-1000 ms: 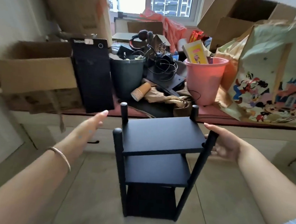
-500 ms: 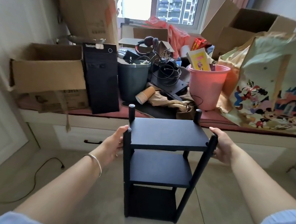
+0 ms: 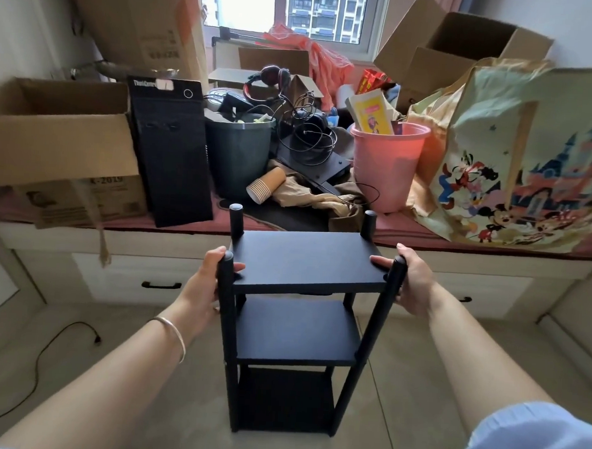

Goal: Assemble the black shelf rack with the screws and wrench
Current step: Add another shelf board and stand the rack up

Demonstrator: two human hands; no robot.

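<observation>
While both hands grip the rack (image 3: 306, 266), pink bucket (image 3: 386, 167) stands behind

Left hand (image 3: 205, 281) fingers hidden behind shelf rack (image 3: 296, 313) post; cartoon bag (image 3: 531, 161) cut off right.

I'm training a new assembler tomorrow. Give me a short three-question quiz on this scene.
1. True or false: the black shelf rack stands upright on the floor.
2. How many shelf boards show? A) two B) three C) five
3. What does each hand grip: the left hand and the right hand?

Key: 1. True. 2. B, three. 3. Each grips a near corner post by the top shelf, left hand on the left post, right hand on the right post.
</observation>
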